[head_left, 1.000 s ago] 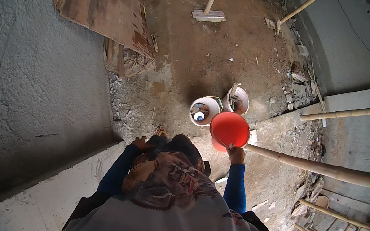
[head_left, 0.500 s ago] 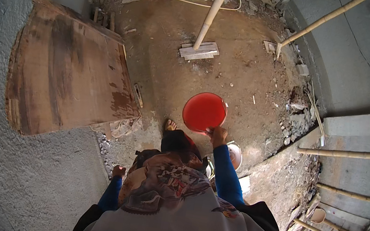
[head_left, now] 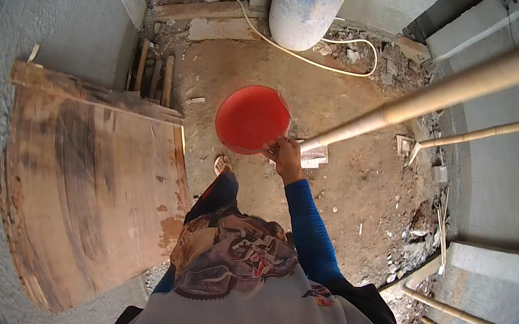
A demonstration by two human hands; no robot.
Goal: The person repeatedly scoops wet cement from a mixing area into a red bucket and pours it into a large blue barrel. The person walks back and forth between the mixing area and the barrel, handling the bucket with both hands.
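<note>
My right hand (head_left: 285, 158) is closed on the near right rim of a round red bucket (head_left: 251, 119), its fingers bent over the edge. The bucket is held out ahead of me above the dirt floor, its open mouth facing up and its red inside showing. Only the blue sleeve of my left arm (head_left: 165, 281) shows beside my body; my left hand is out of sight. Close to the bucket's right side, a thick bamboo pole (head_left: 409, 105) slants up to the right from a wooden block (head_left: 315, 157) on the ground.
A large stained plywood panel (head_left: 92, 204) is on the left near the grey wall (head_left: 74, 7). Ahead stands a blue and white drum (head_left: 304, 18) with a pale hose (head_left: 253, 27) looping around its base. Rubble (head_left: 421, 236) and more bamboo poles (head_left: 458, 311) line the right side.
I have moved forward, bringing the drum and the pole nearer. The red bucket has travelled along in my right hand. My left hand has gone out of sight, and so have the containers near my right arm.
</note>
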